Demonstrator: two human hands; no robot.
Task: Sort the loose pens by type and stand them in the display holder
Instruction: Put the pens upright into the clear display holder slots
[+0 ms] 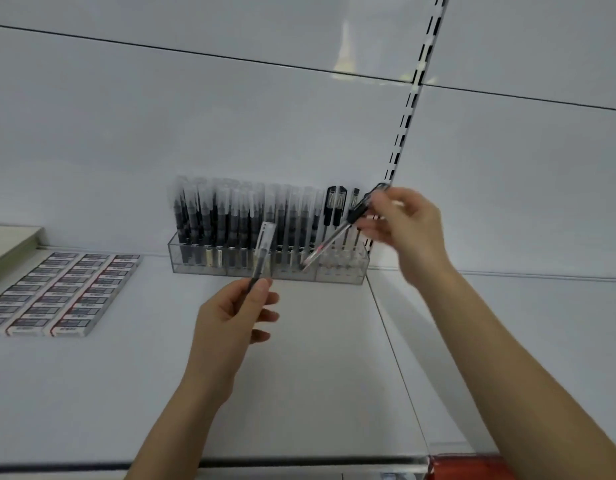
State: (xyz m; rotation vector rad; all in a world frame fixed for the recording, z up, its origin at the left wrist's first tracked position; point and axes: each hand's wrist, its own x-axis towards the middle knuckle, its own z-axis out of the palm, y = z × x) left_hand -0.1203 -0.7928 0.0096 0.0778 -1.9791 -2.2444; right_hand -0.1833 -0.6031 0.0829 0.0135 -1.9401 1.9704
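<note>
Display holder (pixel 339 277), clear plastic, stands at the back of the white shelf (pixel 317 375) against the rear panel. Its left and middle compartments are filled with upright frosted-cap pens (pixel 227 216); the right compartment holds a few black-cap pens (pixel 335 206), also upright. Left hand (pixel 232 315) — thumb and fingers pinch the lower barrel of one loose frosted pen (pixel 262 252), held near-upright just in front of the holder. Right hand (pixel 405 226) grips a loose black-capped pen (pixel 334 236) by its cap end, tilted, tip down and leftward at the holder's rim — whether the tip is inside cannot be told. Rows of small boxed goods (pixel 57 292) lie flat at the shelf's left, well apart from the holder
</note>
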